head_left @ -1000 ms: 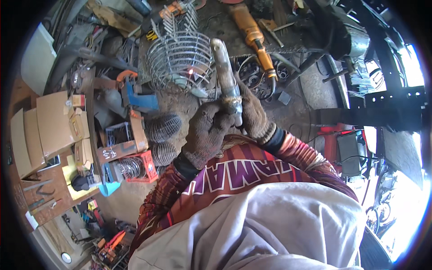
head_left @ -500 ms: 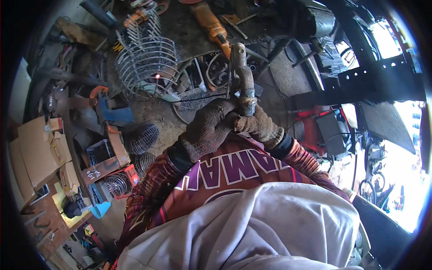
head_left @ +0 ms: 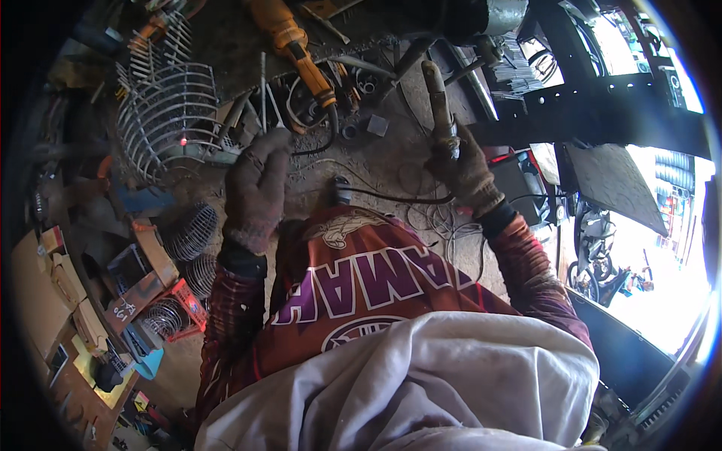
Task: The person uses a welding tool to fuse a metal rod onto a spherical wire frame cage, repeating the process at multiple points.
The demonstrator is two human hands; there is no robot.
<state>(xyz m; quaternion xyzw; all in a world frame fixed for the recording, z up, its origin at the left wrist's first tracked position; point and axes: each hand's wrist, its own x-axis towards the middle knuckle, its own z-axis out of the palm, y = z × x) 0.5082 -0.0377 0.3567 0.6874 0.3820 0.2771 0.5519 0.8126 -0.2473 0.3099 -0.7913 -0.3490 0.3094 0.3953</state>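
Observation:
My left hand [head_left: 259, 184], in a dirty knitted glove, is raised at centre left with its fingers closed. A thin straight welding rod [head_left: 263, 86] stands up from its grip. My right hand [head_left: 465, 171], gloved the same way, is wrapped round a worn metal welding electrode holder [head_left: 438, 101]. The holder points away from me, and its lower end is hidden in my palm. A black cable [head_left: 398, 198] runs leftward from near that hand. The two hands are well apart, on either side of my maroon shirt [head_left: 353, 248].
Beyond my left hand stands a curved wire-rod frame [head_left: 169, 113]. An orange power tool [head_left: 297, 52] lies on the dark workbench [head_left: 226, 37]. Coiled springs [head_left: 192, 233], a red crate [head_left: 188, 304] and cardboard boxes [head_left: 53, 289] are at left. A dark steel beam [head_left: 602, 116] crosses the right.
My hands were together at the holder and have separated. The left moved left with the thin rod; the right moved right with the holder. The view has shifted to the right.

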